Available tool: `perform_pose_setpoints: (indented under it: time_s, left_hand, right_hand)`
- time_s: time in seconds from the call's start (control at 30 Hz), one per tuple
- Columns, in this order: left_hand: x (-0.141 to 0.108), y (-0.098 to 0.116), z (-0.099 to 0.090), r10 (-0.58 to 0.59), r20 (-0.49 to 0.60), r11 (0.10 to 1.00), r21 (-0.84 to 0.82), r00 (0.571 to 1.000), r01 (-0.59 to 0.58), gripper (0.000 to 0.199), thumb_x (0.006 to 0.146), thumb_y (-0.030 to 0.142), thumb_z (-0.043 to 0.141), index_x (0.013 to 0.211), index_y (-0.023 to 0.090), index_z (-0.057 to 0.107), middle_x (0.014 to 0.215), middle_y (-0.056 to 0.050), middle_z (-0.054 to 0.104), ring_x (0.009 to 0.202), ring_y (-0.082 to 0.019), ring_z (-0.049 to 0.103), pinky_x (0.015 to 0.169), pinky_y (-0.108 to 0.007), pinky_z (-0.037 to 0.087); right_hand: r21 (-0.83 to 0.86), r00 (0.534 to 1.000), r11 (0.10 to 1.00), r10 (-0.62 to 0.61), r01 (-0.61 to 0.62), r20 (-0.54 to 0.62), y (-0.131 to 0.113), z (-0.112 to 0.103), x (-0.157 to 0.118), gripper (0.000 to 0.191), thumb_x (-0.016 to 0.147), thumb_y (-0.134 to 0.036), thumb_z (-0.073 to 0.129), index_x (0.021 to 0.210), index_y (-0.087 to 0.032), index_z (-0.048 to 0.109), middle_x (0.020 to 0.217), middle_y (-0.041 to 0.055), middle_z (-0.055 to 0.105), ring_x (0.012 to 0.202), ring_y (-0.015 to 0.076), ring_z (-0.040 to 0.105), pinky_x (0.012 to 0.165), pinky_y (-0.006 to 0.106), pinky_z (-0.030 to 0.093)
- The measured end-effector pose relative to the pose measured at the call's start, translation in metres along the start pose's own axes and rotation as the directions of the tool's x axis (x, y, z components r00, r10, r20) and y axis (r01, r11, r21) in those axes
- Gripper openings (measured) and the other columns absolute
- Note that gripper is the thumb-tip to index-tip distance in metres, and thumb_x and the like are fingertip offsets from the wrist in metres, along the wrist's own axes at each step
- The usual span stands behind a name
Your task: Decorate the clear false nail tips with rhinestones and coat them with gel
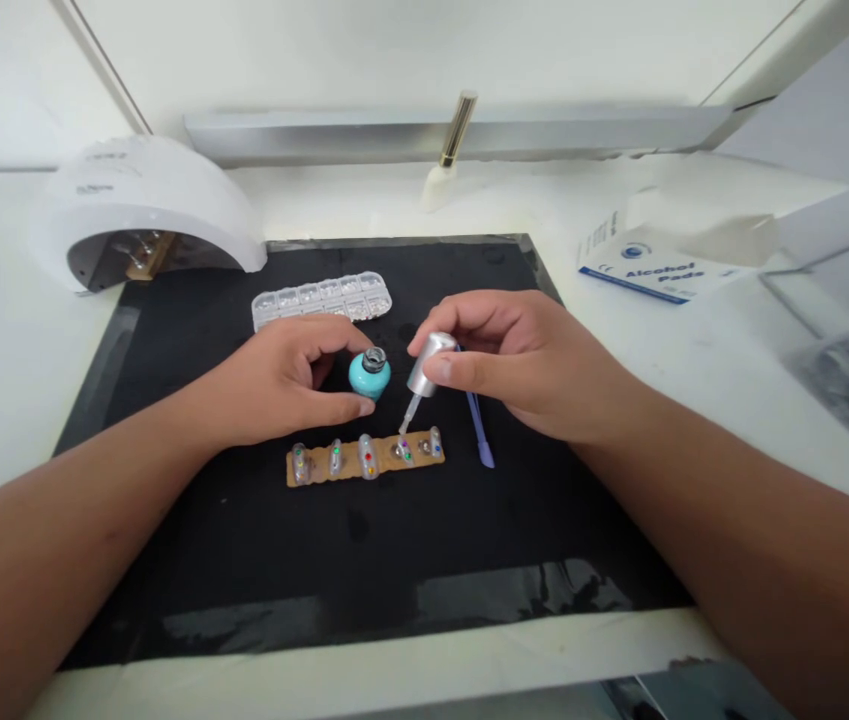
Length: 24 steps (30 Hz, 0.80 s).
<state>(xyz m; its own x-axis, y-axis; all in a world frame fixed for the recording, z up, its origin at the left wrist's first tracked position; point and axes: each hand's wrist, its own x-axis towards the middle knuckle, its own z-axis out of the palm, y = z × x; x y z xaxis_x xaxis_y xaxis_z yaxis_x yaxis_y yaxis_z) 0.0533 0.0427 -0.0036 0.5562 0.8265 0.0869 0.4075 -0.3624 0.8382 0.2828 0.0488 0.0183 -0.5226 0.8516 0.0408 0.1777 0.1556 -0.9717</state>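
My left hand (304,375) grips a small turquoise nail polish bottle (370,376), its neck uncapped. Pinched in my right hand (514,360) is the silver-capped nail polish brush (433,362), pointing down. Its tip meets or hovers just over the fourth false nail from the left (404,450); I cannot tell which. Several silvery false nails with coloured gems stand in a row on a brown strip (386,457). Beside my right hand, purple tweezers (478,430) lie on the black mat, their upper end partly hidden by the fingers.
Behind my left hand sits a clear compartment case (323,298) of small gems. A white nail lamp (154,210) stands at the back left, with a wooden piece inside. A gold-capped bottle (450,150) is at the back. An open alcohol pads box (671,255) lies at the right.
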Motion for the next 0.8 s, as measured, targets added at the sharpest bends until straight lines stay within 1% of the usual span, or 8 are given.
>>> perform_pose_setpoints:
  time_s: [0.07, 0.17, 0.27, 0.37, 0.53, 0.6, 0.7, 0.8]
  left_hand:
    - [0.000, 0.000, 0.000, -0.006, 0.005, 1.000, -0.008, 1.000, 0.006, 0.016, 0.073, 0.019, 0.074, 0.088, 0.017, 0.067, 0.076, 0.003, 0.059, 0.062, -0.008, 0.047, 0.055, -0.022, 0.036]
    - [0.000, 0.001, 0.000, -0.016, 0.010, 1.000, -0.014, 1.000, 0.016, 0.017, 0.073, 0.020, 0.074, 0.088, 0.017, 0.067, 0.076, 0.003, 0.059, 0.061, -0.008, 0.046, 0.056, -0.022, 0.036]
    - [0.001, 0.002, 0.000, -0.016, -0.003, 1.000, -0.019, 1.000, 0.016, 0.017, 0.073, 0.020, 0.073, 0.088, 0.016, 0.067, 0.074, 0.003, 0.059, 0.061, -0.008, 0.045, 0.056, -0.022, 0.036]
    - [0.001, 0.002, -0.001, -0.002, -0.022, 0.999, -0.044, 1.000, 0.001, 0.016, 0.074, 0.020, 0.073, 0.089, 0.015, 0.066, 0.076, 0.003, 0.059, 0.061, -0.008, 0.045, 0.057, -0.022, 0.036]
    - [0.000, -0.001, -0.007, 0.012, -0.070, 1.000, -0.004, 0.997, -0.013, 0.017, 0.074, 0.022, 0.072, 0.088, 0.014, 0.066, 0.078, 0.001, 0.059, 0.064, -0.009, 0.046, 0.059, -0.022, 0.037]
    - [0.000, -0.002, -0.010, 0.009, -0.085, 1.000, 0.010, 0.996, -0.008, 0.018, 0.075, 0.024, 0.071, 0.088, 0.014, 0.065, 0.077, 0.002, 0.059, 0.064, -0.010, 0.046, 0.059, -0.023, 0.037]
    - [0.001, -0.004, -0.011, 0.021, -0.083, 1.000, 0.024, 0.996, -0.019, 0.018, 0.075, 0.025, 0.070, 0.089, 0.015, 0.065, 0.077, 0.002, 0.060, 0.064, -0.010, 0.047, 0.060, -0.023, 0.038]
    - [0.001, -0.007, -0.009, 0.038, -0.075, 0.998, 0.048, 0.996, -0.034, 0.020, 0.075, 0.025, 0.071, 0.091, 0.016, 0.066, 0.081, 0.001, 0.062, 0.068, -0.011, 0.050, 0.062, -0.024, 0.039]
  right_hand:
    - [0.023, 1.000, 1.000, -0.001, 0.002, -0.005, -0.002, 0.000, 0.000, 0.016, 0.076, -0.034, 0.078, 0.076, -0.020, 0.070, 0.068, -0.0010, 0.065, 0.063, 0.0130, 0.058, 0.059, 0.029, 0.044]
    - [0.105, 1.000, 0.995, 0.001, -0.002, 0.005, -0.005, 0.000, 0.000, 0.019, 0.074, -0.035, 0.081, 0.074, -0.020, 0.070, 0.067, -0.0020, 0.064, 0.062, 0.0111, 0.056, 0.058, 0.027, 0.043]
    - [0.199, 1.000, 0.980, 0.002, -0.005, 0.015, -0.007, 0.000, 0.001, 0.019, 0.073, -0.035, 0.082, 0.075, -0.019, 0.071, 0.066, -0.0030, 0.063, 0.060, 0.0091, 0.054, 0.056, 0.025, 0.042]
    - [0.255, 1.000, 0.967, 0.000, -0.003, 0.009, -0.007, 0.000, 0.001, 0.019, 0.072, -0.033, 0.083, 0.076, -0.019, 0.071, 0.065, -0.0037, 0.062, 0.057, 0.0083, 0.051, 0.055, 0.024, 0.041]
    - [0.231, 0.999, 0.973, -0.007, 0.016, -0.039, -0.003, 0.002, 0.000, 0.020, 0.072, -0.033, 0.081, 0.077, -0.017, 0.070, 0.066, -0.0036, 0.060, 0.057, 0.0076, 0.049, 0.055, 0.023, 0.038]
    - [0.216, 0.998, 0.975, -0.030, 0.043, -0.060, -0.003, 0.004, -0.001, 0.020, 0.073, -0.034, 0.081, 0.078, -0.017, 0.071, 0.068, -0.0033, 0.060, 0.058, 0.0073, 0.049, 0.055, 0.023, 0.038]
    - [0.210, 0.990, 0.971, -0.091, 0.112, -0.107, -0.010, 0.006, 0.000, 0.021, 0.073, -0.037, 0.081, 0.078, -0.019, 0.071, 0.070, -0.0022, 0.061, 0.060, 0.0087, 0.051, 0.056, 0.024, 0.040]
    - [0.164, 0.970, 0.965, -0.181, 0.207, -0.163, -0.022, 0.005, 0.006, 0.018, 0.075, -0.037, 0.080, 0.077, -0.021, 0.070, 0.072, -0.0009, 0.063, 0.063, 0.0109, 0.053, 0.059, 0.026, 0.043]
